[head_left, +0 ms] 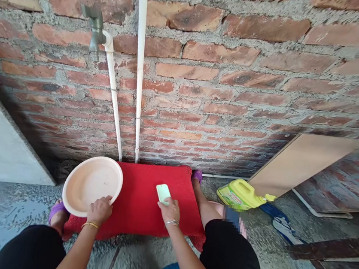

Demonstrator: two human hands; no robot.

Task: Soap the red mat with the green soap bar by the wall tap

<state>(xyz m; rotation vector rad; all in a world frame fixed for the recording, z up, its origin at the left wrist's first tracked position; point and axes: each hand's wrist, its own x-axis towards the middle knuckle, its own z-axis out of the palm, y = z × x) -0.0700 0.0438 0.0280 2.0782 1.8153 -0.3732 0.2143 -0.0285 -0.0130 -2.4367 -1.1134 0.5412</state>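
Observation:
My left hand (99,210) grips the near right rim of a round, pale pink plastic basin (93,181), thumb and fingers closed over the edge. The basin rests, slightly tilted, at the left end of a red cloth (138,207) spread over a low surface. Nothing is visible inside it apart from a few small marks. In my right hand (170,212) is a flat, pale green oblong thing (163,192) with rounded corners and a small dark spot near its far end. Its underside is hidden, and its kind is unclear. It is over the cloth; contact cannot be told.
A grey tap (95,34) and white pipes (140,61) run along the brick wall. To the right lie a yellow jug (240,193), a leaning board (302,161), a flip-flop (283,228) and a dark wooden frame (331,249). A pale slab (0,140) stands left; the floor there is wet.

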